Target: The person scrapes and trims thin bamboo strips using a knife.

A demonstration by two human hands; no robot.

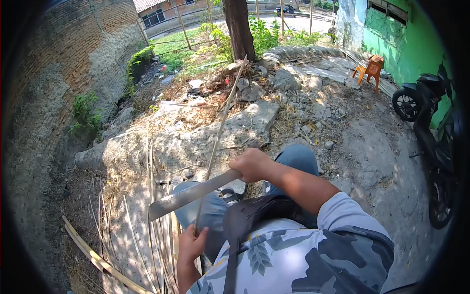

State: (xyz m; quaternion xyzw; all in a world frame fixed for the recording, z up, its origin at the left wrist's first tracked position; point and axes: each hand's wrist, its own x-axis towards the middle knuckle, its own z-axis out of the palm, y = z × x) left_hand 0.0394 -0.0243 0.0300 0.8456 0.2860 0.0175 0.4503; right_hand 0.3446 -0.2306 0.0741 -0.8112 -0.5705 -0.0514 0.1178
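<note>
My right hand (250,165) is closed around the handle of a machete, and the fingers hide that handle. The broad grey machete blade (183,197) points left and down, crossing a long thin bamboo strip (218,130). Whether the blade's edge touches the strip, I cannot tell. Lower down, my left hand (192,242) grips the strip near its bottom end. From there the strip slants up and away, toward the tree base. Beside my left hand, several pale bamboo strips (155,240) lie on the ground.
Split bamboo lengths (100,262) lie at lower left, near a brick wall (73,54). A broken concrete slab (249,122) and rubble lie ahead, below a tree trunk (239,32). An orange chair (373,71) and a black motorcycle (425,95) stand at right by a green wall (391,44).
</note>
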